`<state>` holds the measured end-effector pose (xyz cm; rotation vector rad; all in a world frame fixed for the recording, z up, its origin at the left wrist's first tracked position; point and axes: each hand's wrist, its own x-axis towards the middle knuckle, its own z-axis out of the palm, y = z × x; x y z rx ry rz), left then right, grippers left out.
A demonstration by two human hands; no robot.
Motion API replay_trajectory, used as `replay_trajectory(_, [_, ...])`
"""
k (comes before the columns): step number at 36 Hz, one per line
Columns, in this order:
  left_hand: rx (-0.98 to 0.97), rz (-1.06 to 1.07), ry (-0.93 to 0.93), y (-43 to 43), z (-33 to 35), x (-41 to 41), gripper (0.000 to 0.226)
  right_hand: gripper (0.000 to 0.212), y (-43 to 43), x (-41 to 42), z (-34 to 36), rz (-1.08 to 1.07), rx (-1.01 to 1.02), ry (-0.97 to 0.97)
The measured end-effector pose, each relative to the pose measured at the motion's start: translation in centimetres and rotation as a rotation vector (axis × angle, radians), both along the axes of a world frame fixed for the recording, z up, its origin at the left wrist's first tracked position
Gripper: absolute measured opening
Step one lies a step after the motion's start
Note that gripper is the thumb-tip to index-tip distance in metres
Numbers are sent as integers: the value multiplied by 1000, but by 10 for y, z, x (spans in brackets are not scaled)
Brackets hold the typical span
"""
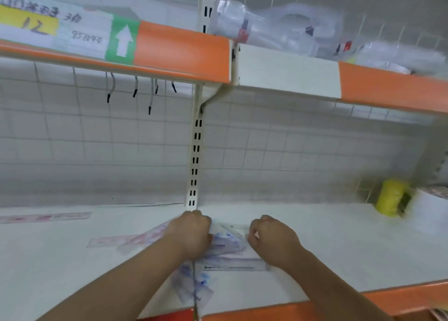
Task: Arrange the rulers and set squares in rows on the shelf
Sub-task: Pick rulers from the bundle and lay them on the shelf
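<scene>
A loose pile of clear plastic rulers and set squares with blue and pink print lies on the white shelf near its middle. My left hand has its fingers curled down on the pile's left part. My right hand is curled at the pile's right edge and pinches a clear set square there. A pink ruler sticks out to the left of the pile. Another pink ruler lies alone at the far left, by the back wall. The picture is blurred.
A slotted upright post stands at the back behind my left hand. A yellow roll and a white box sit at the right. The upper shelf holds clear plastic packets. Wire hooks hang under it.
</scene>
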<state>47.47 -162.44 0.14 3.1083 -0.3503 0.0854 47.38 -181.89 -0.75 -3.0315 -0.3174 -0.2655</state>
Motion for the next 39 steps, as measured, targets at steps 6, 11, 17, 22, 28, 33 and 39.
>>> replay_trajectory(6, [55, 77, 45, 2, -17, 9, 39, 43, -21, 11, -7, 58, -14, 117])
replay_trajectory(11, [107, 111, 63, 13, -25, 13, 37, 37, -30, 21, -12, 88, -4, 137])
replay_trajectory(17, [162, 111, 141, 21, -29, 14, 31, 38, -27, 30, -18, 147, 25, 171])
replay_trajectory(22, [132, 136, 133, 22, -36, 17, 28, 42, -17, 32, -26, 209, 25, 204])
replay_trajectory(28, [37, 148, 115, 23, -37, 18, 28, 34, -8, 31, -30, 246, 46, 216])
replay_trajectory(33, [-5, 142, 97, 23, -33, 15, 25, 31, -12, 33, -28, 249, 53, 185])
replay_trajectory(39, [-50, 104, 69, 24, -26, 11, 8, 31, -13, 37, -26, 236, 66, 143])
